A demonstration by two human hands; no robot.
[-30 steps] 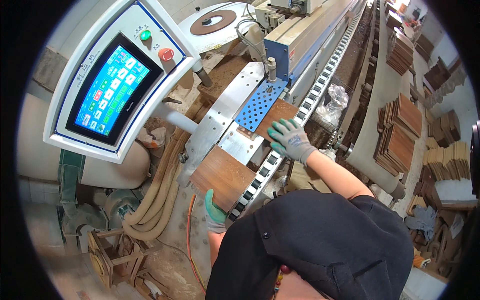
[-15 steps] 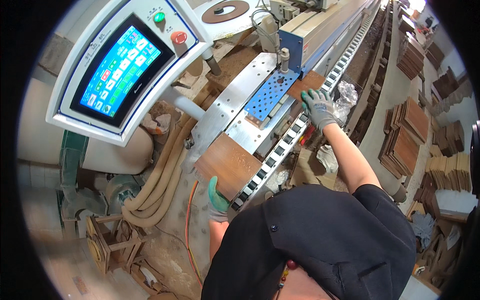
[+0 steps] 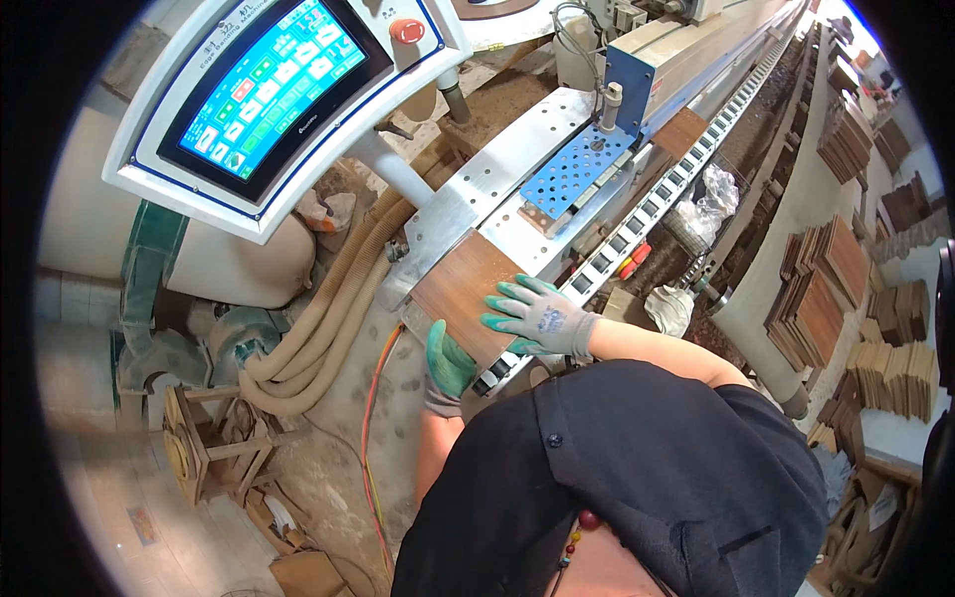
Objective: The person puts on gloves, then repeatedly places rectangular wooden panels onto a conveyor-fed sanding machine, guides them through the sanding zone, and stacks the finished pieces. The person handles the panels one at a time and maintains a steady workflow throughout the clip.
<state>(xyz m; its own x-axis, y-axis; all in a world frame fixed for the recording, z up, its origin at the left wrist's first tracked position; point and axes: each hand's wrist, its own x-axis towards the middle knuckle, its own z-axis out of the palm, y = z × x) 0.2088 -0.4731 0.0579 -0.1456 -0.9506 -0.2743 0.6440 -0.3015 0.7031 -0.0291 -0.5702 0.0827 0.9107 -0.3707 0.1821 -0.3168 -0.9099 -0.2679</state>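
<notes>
A brown wood-grain board [image 3: 463, 284] lies at the near end of a metal machine table [image 3: 517, 144], partly over the segmented feed track [image 3: 622, 239]. At its near left edge, my left hand [image 3: 451, 368], in a grey and green glove, grips it; some fingers are hidden. My right hand [image 3: 542, 316], gloved the same way, rests on the board's right side with fingers spread. Farther up the track, a second brown board [image 3: 680, 133] sits beside the machine housing. A perforated blue plate [image 3: 582, 169] stands between the two boards.
A control panel with a lit touchscreen [image 3: 274, 90] overhangs the left side. Beige hoses [image 3: 338, 308] and an orange cable [image 3: 374, 418] run below it. Stacked brown boards [image 3: 816, 289] stand at the right, and crumpled clear plastic [image 3: 708, 204] lies beyond the track.
My right hand has come back from the farther board onto the near board. The farther board has moved up along the track. The whole view has shifted slightly.
</notes>
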